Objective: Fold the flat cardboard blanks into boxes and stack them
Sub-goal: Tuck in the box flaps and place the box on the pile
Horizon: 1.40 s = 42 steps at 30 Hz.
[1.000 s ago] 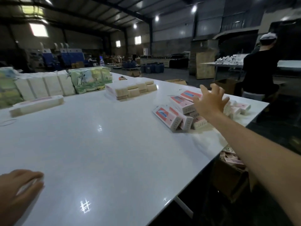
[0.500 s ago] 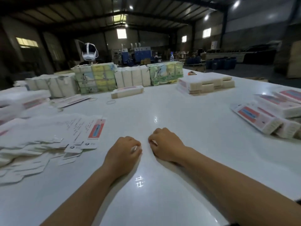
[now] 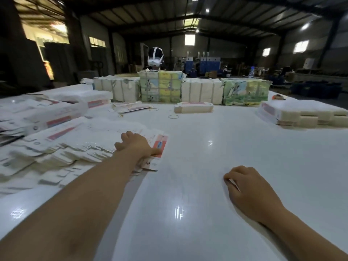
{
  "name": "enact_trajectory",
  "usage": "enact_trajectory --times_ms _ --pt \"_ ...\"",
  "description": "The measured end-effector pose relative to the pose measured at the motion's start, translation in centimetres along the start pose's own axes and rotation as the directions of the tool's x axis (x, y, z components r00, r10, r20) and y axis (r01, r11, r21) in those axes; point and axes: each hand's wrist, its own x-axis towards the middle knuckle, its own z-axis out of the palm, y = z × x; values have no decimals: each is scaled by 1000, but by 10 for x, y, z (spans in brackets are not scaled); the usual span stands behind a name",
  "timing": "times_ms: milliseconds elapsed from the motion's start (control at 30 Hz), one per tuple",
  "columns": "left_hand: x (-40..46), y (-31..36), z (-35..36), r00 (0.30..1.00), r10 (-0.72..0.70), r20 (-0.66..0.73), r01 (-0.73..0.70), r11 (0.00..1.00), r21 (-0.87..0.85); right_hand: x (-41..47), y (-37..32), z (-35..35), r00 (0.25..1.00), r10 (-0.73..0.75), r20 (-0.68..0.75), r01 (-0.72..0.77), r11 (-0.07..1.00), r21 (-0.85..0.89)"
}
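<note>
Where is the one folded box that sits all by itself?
In the head view, the lone folded box sits far back on the white table, near the middle, just before the row of wrapped bundles, with a rubber band lying just in front.

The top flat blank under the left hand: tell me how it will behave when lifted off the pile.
The top flat blank looks like thin card, so it would probably flex and droop at its loose tabs. It seems light. It lies on a loose, fanned pile of blanks, so pulling with the left hand may drag neighbouring blanks along.
</note>
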Motion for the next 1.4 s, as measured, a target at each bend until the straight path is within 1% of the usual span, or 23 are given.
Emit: enact_trajectory --times_ms 67,167,267,367,467,567,633,733,800,833,867,900,933,967,1000,1033,1067,1133,1200,1267,1300,1333,1400 --pt "15 0 -1 1000 -18 16 19 1000 -22 0 0 0 1000 5 0 -5 1000 6" --pt "28 1 -10 995 -20 95 23 999 -39 -2 -1 -2 1000 15 25 -15 1000 -5" --pt "30 2 -19 988 -21 150 42 990 -136 -3 -2 -4 999 18 30 -18 1000 4" --pt "28 4 -26 990 21 142 13 973 -230 -4 -3 -7 999 20 33 -21 1000 18" --pt "24 0 -32 996 42 73 -18 951 -310 -3 -4 -9 999 23 37 -23 1000 17" --pt "12 0 -46 987 160 31 -131 891 -435 -2 -4 -11 999 31 34 -32 999 24" --pt "-10 5 -58 957 274 97 -162 780 -604 -2 -6 -12 998 41 38 -42 999 17" --pt "-59 19 -65 866 459 196 -178 650 -739 -2 -6 -15 997 44 64 -45 999 18" --pt "-89 27 -55 803 562 198 -235 605 -761 0 -3 -15 993 55 105 -60 997 39" --pt "-101 29 -47 781 596 190 -269 594 -758 0 -4 -18 989 93 112 -105 989 108" --pt "-112 29 -38 769 617 166 -302 580 -756 0 -5 -21 981 165 97 -184 952 245" --pt "-120 28 -29 765 630 133 -335 565 -754 0 -6 -27 956 281 79 -284 833 474" --pt "-126 26 -21 765 637 100 -364 554 -749 1 -6 -35 903 417 105 -353 580 734" --pt "-128 24 -14 764 641 74 -391 550 -738 1 -6 -43 836 508 206 -362 230 904" --pt "-130 22 -10 759 649 60 -407 544 -734 0 -4 -50 803 498 328 -344 -63 937" --pt "-131 20 -7 751 658 57 -416 538 -733 -2 -1 -54 799 432 418 -347 -237 907" --pt "-131 18 -5 743 667 59 -428 542 -723 -5 -1 -57 820 338 462 -375 -293 879" --pt "-134 18 -2 725 686 56 -482 565 -670 -9 -5 -58 864 241 442 -395 -218 892" --pt "-137 20 2 695 719 -10 -626 599 -499 -9 -8 -56 885 259 388 -368 -122 922" --pt "-144 26 6 648 757 -81 -754 622 -212 -10 -11 -56 899 291 328 -327 -51 944" --pt "-150 30 9 619 776 -120 -785 607 -120 -10 -11 -55 907 293 304 -315 -10 949" --pt "-156 35 11 597 787 -156 -802 592 -79 -9 -12 -55 912 286 293 -308 9 951" --pt "-166 42 15 562 788 -250 -820 570 -47 -11 -14 -56 927 229 297 -300 -23 954"
